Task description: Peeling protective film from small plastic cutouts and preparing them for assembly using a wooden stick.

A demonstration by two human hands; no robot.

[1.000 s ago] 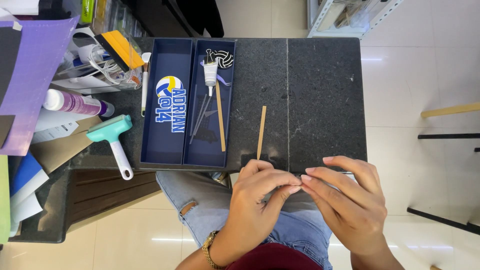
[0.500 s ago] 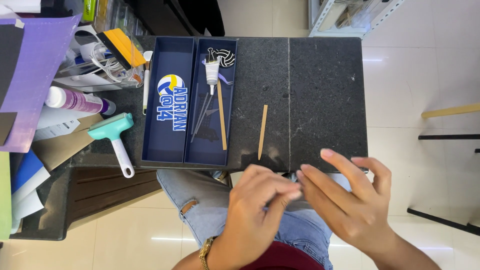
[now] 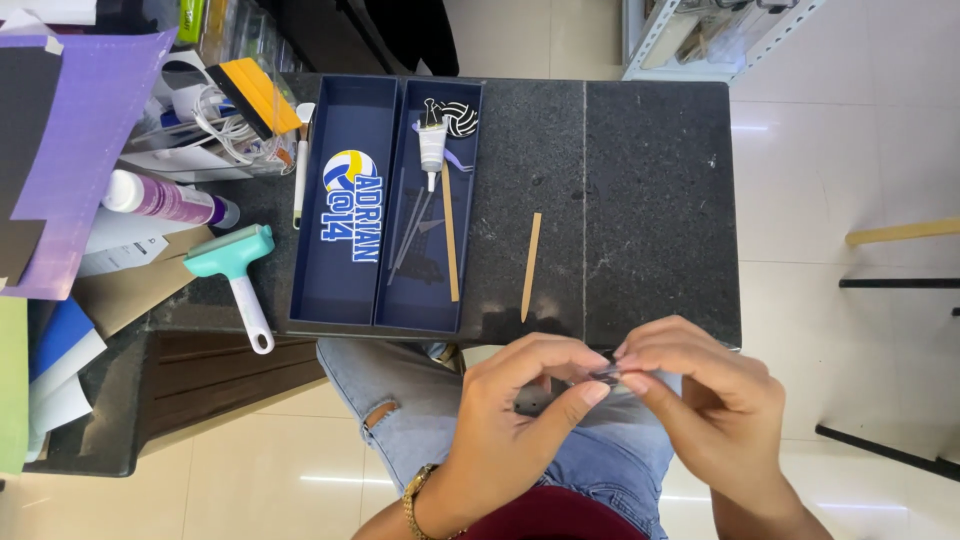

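My left hand (image 3: 520,420) and my right hand (image 3: 700,410) meet just below the front edge of a black stone counter (image 3: 640,200), over my lap in blue jeans. Both pinch a small thin dark piece (image 3: 608,374) between thumb and fingertips; what it is cannot be made out. A thin wooden stick (image 3: 530,266) lies on the counter just above my hands. Further left stands a dark blue two-part tray (image 3: 385,205) with a volleyball sticker and lettering, a small white glue tube (image 3: 432,148) and another wooden stick (image 3: 450,232) in it.
A teal roller with a white handle (image 3: 232,275) lies left of the tray. A purple bottle (image 3: 165,198), a yellow squeegee (image 3: 255,95), cables, purple sheet (image 3: 90,130) and papers crowd the left. A metal shelf (image 3: 700,35) stands at the back right over a tiled floor.
Both hands have drawn closer to me and turned, with the fingertips now pinched together on the small piece. The things on the counter have not moved.
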